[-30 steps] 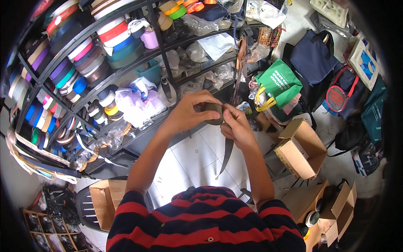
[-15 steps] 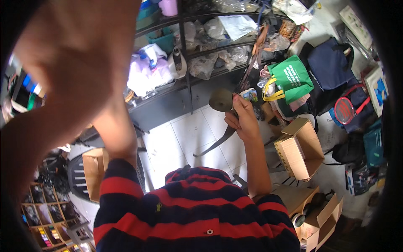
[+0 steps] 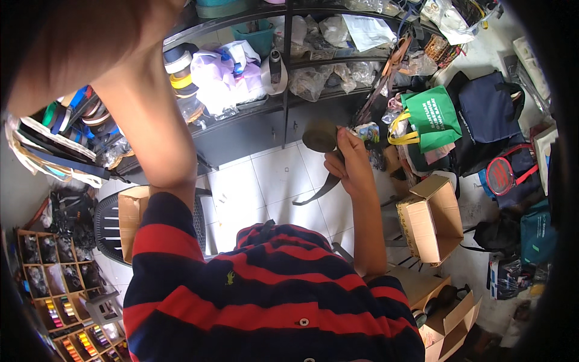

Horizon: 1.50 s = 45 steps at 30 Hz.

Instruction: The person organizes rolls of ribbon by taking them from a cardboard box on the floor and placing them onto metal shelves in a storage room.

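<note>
A roll of dark olive webbing (image 3: 319,136) is in my right hand (image 3: 354,159), whose fingers are closed round its edge. From it a loose strap end hangs and curves to the left over the pale floor tiles. My left arm is raised, and my left hand (image 3: 90,45) looms large and blurred at the upper left, very near the camera. Its fingers are cut off or too smeared to read, so I cannot see whether it holds anything.
A black shelf unit (image 3: 287,66) with plastic bags and cloth stands ahead. On the right are a green bag (image 3: 431,117), a navy bag (image 3: 490,108) and open cardboard boxes (image 3: 431,223). At left are a black chair (image 3: 108,223) and a compartment rack of thread spools (image 3: 57,271).
The view has shifted, so the shelves and bags sit further right. My left hand has moved up and left in the picture. My right hand still holds the webbing roll, now tilted differently.
</note>
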{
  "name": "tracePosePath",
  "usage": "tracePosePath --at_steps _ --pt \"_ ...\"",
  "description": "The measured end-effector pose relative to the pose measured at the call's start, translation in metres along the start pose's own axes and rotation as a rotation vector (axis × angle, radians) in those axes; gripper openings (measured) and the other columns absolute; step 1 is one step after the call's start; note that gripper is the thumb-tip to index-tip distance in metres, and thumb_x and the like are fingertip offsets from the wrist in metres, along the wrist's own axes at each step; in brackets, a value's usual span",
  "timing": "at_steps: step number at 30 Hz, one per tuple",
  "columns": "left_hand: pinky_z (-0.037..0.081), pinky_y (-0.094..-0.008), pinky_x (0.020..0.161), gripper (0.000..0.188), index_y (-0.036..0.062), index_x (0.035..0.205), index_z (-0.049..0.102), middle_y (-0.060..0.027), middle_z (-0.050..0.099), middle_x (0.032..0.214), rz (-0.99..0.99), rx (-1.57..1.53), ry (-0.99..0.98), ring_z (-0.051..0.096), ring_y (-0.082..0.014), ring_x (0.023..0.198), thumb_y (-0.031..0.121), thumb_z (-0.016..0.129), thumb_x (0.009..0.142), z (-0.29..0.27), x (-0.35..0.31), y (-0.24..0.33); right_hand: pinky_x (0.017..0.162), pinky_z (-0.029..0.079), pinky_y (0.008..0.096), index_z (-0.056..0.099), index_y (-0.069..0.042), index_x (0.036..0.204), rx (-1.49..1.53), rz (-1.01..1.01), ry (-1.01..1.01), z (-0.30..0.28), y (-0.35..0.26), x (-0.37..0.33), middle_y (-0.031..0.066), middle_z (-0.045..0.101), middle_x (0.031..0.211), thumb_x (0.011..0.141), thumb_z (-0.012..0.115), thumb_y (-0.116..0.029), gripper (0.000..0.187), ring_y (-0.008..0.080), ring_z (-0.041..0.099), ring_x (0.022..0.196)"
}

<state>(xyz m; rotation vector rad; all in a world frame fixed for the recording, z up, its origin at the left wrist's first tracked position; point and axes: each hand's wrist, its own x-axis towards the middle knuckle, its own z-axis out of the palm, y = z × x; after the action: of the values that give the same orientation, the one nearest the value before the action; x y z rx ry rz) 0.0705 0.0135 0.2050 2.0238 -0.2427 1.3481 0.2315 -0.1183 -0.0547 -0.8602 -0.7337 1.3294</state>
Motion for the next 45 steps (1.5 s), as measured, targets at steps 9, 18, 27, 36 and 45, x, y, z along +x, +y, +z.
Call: tracePosePath --at_steps 9,18,27,36,45 --pt "0.047 -0.0372 0.069 0.037 0.0043 0.109 0.064 -0.0109 0.061 0.104 -0.157 0.426 -0.459 0.058 -0.0256 0.082 0.015 0.073 0.075 0.019 -0.154 -0.073 0.035 0.019 0.0197 0.054 -0.004 0.107 -0.035 -0.015 0.024 0.027 0.007 0.019 -0.0034 0.048 0.066 0.097 0.051 -0.032 0.031 0.002 0.026 0.038" --pt "0.045 -0.0279 0.059 0.033 0.0022 0.099 0.066 -0.0057 0.06 0.083 -0.535 0.164 -0.494 0.056 -0.0167 0.067 0.009 0.077 0.069 -0.059 -0.165 -0.093 0.041 0.031 0.0224 0.06 -0.001 0.109 -0.628 -0.321 0.192 0.095 0.018 0.057 0.0025 0.055 0.064 0.089 0.062 -0.017 0.026 0.0054 0.043 0.045" --pt "0.045 -0.0306 0.058 0.027 0.0011 0.098 0.065 -0.0092 0.06 0.083 -0.544 0.219 -0.682 0.058 -0.0209 0.068 0.013 0.074 0.075 -0.149 -0.185 -0.087 0.047 0.034 0.0238 0.068 0.002 0.081 -0.949 -0.462 0.221 0.148 0.031 0.1 0.0052 0.057 0.059 0.084 0.067 -0.01 0.013 0.005 0.045 0.052" --pt "0.047 -0.0269 0.071 0.024 0.0017 0.105 0.064 -0.0073 0.063 0.09 -0.603 0.043 -0.182 0.06 -0.017 0.077 0.014 0.066 0.084 -0.193 -0.231 -0.11 0.044 0.027 0.0205 0.059 -0.002 0.095 -0.457 -0.259 0.264 0.21 0.087 0.139 -0.0055 0.046 0.064 0.097 0.051 -0.026 0.025 0.0013 0.035 0.049" --pt "0.045 -0.027 0.081 0.028 0.0012 0.114 0.061 -0.0072 0.061 0.107 -0.723 -0.145 0.347 0.054 -0.0154 0.097 0.02 0.057 0.093 -0.183 -0.277 -0.125 0.039 0.022 0.019 0.05 -0.003 0.108 0.259 -0.036 -0.069 0.223 0.132 0.159 -0.0029 0.052 0.081 0.094 0.052 -0.04 0.039 0.0031 0.026 0.043"
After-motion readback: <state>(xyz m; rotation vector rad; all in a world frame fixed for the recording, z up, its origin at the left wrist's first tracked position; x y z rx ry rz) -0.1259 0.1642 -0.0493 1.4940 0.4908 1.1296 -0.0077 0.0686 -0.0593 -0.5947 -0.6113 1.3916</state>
